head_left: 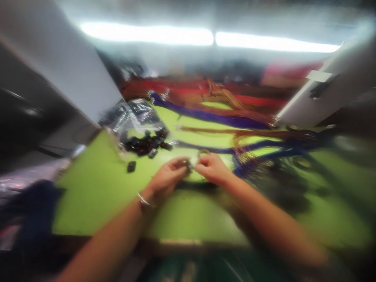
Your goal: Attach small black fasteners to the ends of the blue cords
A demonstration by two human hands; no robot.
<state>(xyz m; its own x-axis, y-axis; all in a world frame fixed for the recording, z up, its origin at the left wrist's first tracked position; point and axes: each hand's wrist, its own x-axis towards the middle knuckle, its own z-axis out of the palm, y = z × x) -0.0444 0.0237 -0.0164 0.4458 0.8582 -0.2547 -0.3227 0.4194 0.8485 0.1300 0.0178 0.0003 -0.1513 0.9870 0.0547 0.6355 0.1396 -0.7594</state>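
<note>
My left hand (pixel 168 175) is closed in a pinch around a small dark connector (pixel 187 163) over the middle of the table. Close against it, my right hand (pixel 214 169) has its fingers pressed together; what they hold is hidden, though a pale bright bit shows between the two hands. Just behind the right fingers lies a yellowish ring (pixel 203 152). To the left, several black connectors (pixel 143 144) with red parts spill from a clear plastic bag (pixel 136 111). One black connector (pixel 131 166) lies apart, nearer to me.
Bundles of blue wires (pixel 211 117) and brown wires (pixel 217 130) stretch across the back of the green table (pixel 94 199). More blue wires (pixel 249 162) lie right of my hands. Grey panels (pixel 79 62) flank the table, under two bright tube lights (pixel 147 33). The edges are blurred.
</note>
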